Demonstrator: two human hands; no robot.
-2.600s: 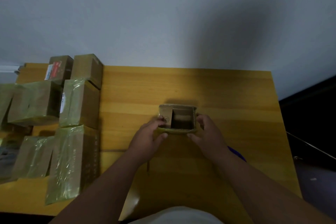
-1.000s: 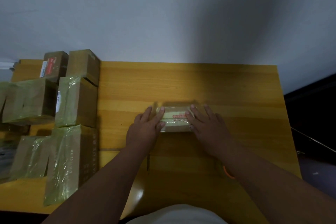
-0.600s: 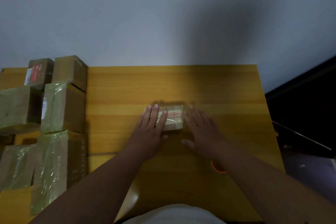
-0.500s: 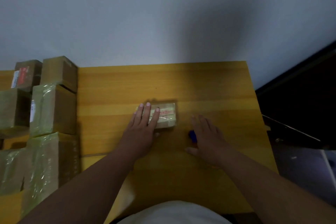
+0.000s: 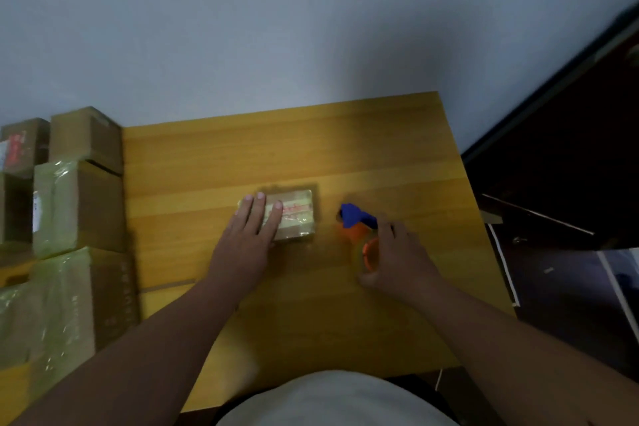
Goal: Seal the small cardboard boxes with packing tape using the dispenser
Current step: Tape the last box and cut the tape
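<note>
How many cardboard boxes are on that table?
About 7: one small box under the left hand, and roughly six stacked boxes along the table's left edge. The frame cuts that stack, so more may be hidden.

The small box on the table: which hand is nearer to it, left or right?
Left. The left hand rests flat on the small box; the right hand is apart, to its right, at the tape dispenser.

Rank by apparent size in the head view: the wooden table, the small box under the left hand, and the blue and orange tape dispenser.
1. Wooden table, by far the largest.
2. Small box, pressed by the left hand.
3. Tape dispenser; the right hand covers part of it, so its place below the box is unsure.
</note>
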